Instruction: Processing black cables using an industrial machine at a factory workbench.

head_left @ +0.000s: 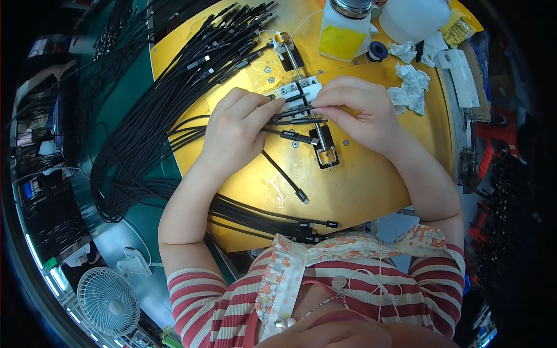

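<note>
Several black cables (188,132) run under my left hand (235,124), whose fingers are closed round them near their plug ends. My right hand (361,110) pinches the tip of one black cable plug (299,111); the exact spot is partly hidden by the fingertips. Both hands are over a small metal fixture with a rod (294,62) and a white block (310,87), mounted on a yellow work surface (371,185). Nearer to me, one cable end (290,181) lies loose, and a thicker plug (299,137) rests beside the rod.
A big bundle of black cables (151,98) covers the left side, with more cables (255,217) along the near edge. Behind the fixture stand a white bottle (345,29) with a yellow label, a small dark spool (377,52) and crumpled tissues (412,87). A fan (108,301) is at lower left.
</note>
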{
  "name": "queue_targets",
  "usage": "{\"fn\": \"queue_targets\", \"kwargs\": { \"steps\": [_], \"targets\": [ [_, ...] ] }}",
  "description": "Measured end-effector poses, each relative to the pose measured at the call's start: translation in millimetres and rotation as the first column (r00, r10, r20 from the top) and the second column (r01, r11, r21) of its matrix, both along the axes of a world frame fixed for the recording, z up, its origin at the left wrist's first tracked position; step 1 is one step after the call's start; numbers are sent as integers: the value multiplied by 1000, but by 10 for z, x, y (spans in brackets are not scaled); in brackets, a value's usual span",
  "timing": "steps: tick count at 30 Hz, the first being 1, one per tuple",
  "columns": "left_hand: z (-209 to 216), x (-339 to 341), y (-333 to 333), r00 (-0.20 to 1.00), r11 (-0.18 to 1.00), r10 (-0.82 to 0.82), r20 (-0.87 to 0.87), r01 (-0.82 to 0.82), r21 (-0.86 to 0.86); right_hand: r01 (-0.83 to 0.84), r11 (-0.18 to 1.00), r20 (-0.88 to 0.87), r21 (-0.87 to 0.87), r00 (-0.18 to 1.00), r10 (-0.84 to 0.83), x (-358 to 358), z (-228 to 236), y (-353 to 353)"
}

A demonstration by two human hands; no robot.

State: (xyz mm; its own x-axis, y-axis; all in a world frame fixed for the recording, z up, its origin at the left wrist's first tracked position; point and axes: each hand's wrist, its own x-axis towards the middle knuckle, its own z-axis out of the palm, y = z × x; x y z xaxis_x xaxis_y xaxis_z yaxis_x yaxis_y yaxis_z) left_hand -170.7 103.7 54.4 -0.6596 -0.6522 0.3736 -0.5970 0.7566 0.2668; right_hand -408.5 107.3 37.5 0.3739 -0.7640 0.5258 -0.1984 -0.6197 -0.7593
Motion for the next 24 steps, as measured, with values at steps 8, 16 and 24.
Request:
{"fn": "queue_targets", "kwargs": {
  "steps": [8, 16, 24],
  "targets": [
    [192, 1, 137, 1000, 974, 10, 5, -11, 225, 28, 999, -17, 15, 999, -28, -16, 18, -34],
    [-19, -43, 20, 989, 995, -6, 149, 20, -94, 170, 974, -139, 147, 979, -150, 17, -99, -101],
    [-65, -64, 25, 996, 1000, -5, 91, 5, -1, 156, 988, -210, 13, 966, -150, -11, -92, -119]
  ]
}}
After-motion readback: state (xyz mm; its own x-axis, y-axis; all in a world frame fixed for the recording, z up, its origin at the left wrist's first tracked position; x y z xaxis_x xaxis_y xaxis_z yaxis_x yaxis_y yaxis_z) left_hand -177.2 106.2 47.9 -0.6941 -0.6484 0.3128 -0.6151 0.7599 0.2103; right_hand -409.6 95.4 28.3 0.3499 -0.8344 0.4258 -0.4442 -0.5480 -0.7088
